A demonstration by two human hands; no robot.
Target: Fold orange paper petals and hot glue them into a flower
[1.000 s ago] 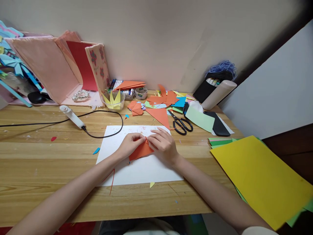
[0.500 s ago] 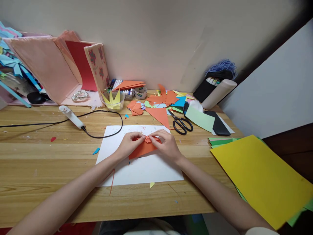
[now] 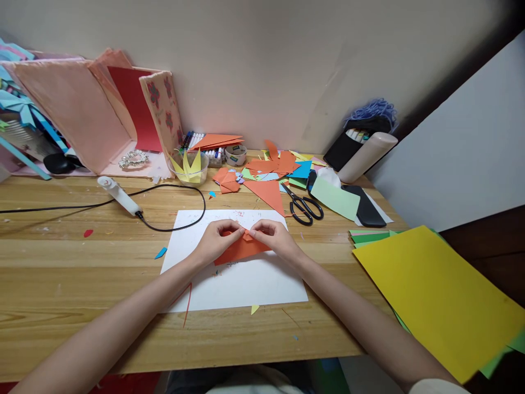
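Observation:
Over a white sheet of paper (image 3: 254, 284) I hold a piece of orange paper (image 3: 238, 253) between both hands. My left hand (image 3: 219, 239) pinches its upper edge with thumb and forefinger from the left. From the right, my right hand (image 3: 274, 236) pinches the same edge, its fingertips almost meeting those of the left. A small folded part of the orange paper shows between the thumbs; the fingers hide the rest of the fold. Black-handled scissors (image 3: 303, 207) lie beyond my right hand, beside an orange paper triangle (image 3: 266, 194).
A white glue gun (image 3: 118, 195) with a black cord lies at left. Behind are a clear bowl (image 3: 199, 174) with yellow paper, a tape roll (image 3: 235, 155) and orange scraps (image 3: 274, 164). Yellow sheets (image 3: 438, 295) sit at right; a pink box (image 3: 74, 109) stands back left.
Both hands stay on the orange paper. The right hand's fingers have curled in a little more and shifted slightly around the fold; the rest looks the same.

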